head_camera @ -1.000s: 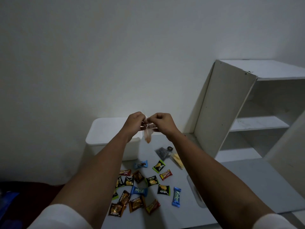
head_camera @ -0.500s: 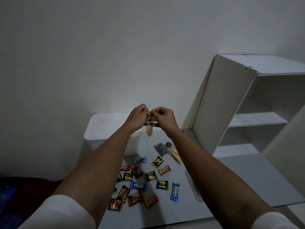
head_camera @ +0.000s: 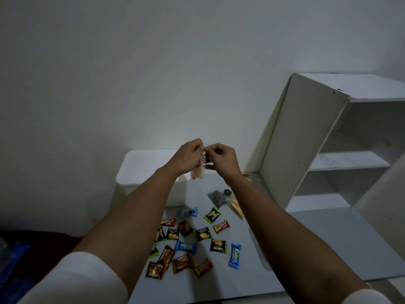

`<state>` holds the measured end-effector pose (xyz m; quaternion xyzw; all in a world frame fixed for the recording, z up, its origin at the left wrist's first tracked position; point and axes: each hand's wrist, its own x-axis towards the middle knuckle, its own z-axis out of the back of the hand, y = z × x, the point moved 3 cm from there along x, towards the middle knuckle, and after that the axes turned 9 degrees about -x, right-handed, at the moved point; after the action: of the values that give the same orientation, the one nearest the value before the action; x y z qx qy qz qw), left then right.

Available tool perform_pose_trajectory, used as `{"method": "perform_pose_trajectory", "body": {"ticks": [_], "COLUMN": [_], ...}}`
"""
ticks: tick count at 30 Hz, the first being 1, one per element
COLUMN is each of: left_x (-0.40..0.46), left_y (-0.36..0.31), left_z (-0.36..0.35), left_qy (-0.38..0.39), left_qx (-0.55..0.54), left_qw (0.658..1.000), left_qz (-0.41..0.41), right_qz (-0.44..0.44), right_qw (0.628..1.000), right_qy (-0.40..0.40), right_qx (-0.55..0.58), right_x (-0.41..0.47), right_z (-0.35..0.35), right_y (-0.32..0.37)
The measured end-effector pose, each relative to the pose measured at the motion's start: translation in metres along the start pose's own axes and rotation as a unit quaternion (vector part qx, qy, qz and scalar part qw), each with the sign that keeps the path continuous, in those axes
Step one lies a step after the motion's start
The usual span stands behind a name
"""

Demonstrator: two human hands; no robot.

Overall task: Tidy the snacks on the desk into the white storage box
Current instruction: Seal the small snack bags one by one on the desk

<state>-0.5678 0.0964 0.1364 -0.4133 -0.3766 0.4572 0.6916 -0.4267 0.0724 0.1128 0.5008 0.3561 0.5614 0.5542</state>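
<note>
While both hands pinch clear snack bag (head_camera: pixel 198 170), contents blurred, box (head_camera: pixel 140 170) part-hidden.

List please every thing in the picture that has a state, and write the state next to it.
left hand: raised over the box, pinching the clear bag
right hand: raised, pinching the same bag's top
clear snack bag: held in the air, hanging down, orange pieces inside
white storage box: on the desk, no loose snacks seen inside
wrapped snacks: loose on the desk, scattered
white shelf unit: open, shelves bare
</note>
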Motion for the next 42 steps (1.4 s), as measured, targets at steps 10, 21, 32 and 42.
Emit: {"method": "perform_pose_trajectory", "body": {"ticks": [10,21,32,42], "left_x": [-0.012,-0.003,-0.008,-0.007], "left_y": [0.008,0.006,0.013,0.018], "left_z": [-0.008,0.005,0.005,-0.003], "left_qy": [-0.024,-0.043,-0.070,-0.064], "left_qx": [0.038,0.048,0.025,-0.050], "left_qw": [0.999,0.998,0.996,0.992], "left_qz": [0.000,0.021,0.047,0.100], "right_qz": [-0.004,-0.016,-0.029,-0.011], "right_qw": [0.999,1.000,1.000,1.000], "right_qy": [-0.045,0.015,0.011,-0.016], "right_qx": [0.008,0.012,0.002,0.016], "right_x": [-0.001,-0.006,-0.008,0.001], "right_z": [0.003,-0.001,-0.008,-0.012], "right_y": [-0.004,-0.006,-0.012,-0.010]}}
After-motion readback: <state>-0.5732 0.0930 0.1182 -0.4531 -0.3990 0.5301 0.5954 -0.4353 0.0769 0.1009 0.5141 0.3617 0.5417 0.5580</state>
